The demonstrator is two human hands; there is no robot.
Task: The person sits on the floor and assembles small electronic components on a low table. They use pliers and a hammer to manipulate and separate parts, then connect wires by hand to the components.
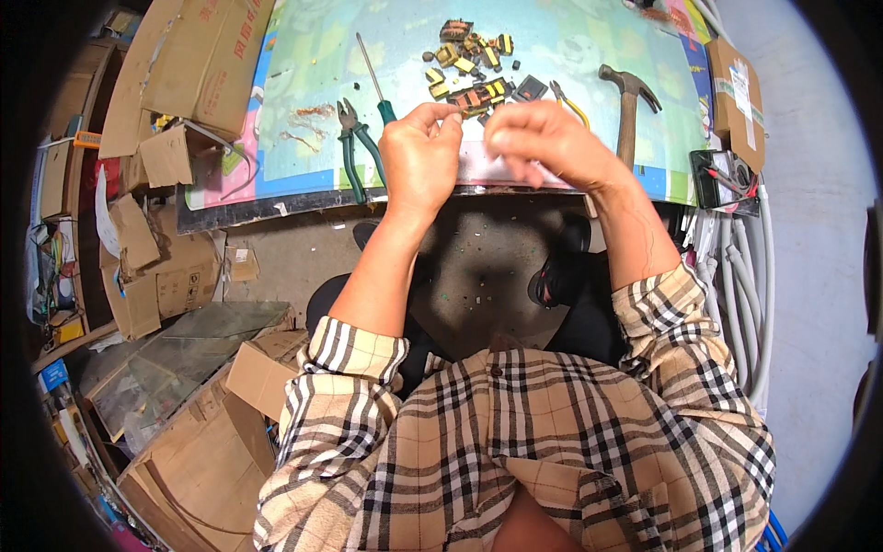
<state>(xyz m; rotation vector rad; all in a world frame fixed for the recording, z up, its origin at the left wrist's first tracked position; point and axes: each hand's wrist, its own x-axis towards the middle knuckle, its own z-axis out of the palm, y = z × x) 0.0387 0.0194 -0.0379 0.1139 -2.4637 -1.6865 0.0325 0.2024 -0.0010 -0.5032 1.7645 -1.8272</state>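
Over the table's near edge, my left hand (pixel 420 152) is closed, with thumb and fingertips pinched together. Whatever it grips is too small or hidden to make out. To its right is my right hand (pixel 549 143), blurred at the fingertips; its fingers are bent loosely and apart, and nothing shows in them. Just beyond both hands lies a pile of small yellow and black parts (pixel 471 63), including a longer reddish and yellow piece (pixel 480 95). Left of my left hand are green-handled pliers (pixel 353 147) and a green-handled screwdriver (pixel 372 74). Behind my right hand lie yellow-handled cutters (pixel 572 106).
A wooden-handled claw hammer (pixel 629 106) lies at the right of the table (pixel 303 175). Thin copper-coloured wires (pixel 308 124) lie at the left. A meter with red leads (pixel 727 175) sits at the right edge. Cardboard boxes (pixel 207 64) crowd the left; grey tubes (pixel 745 285) stand at the right.
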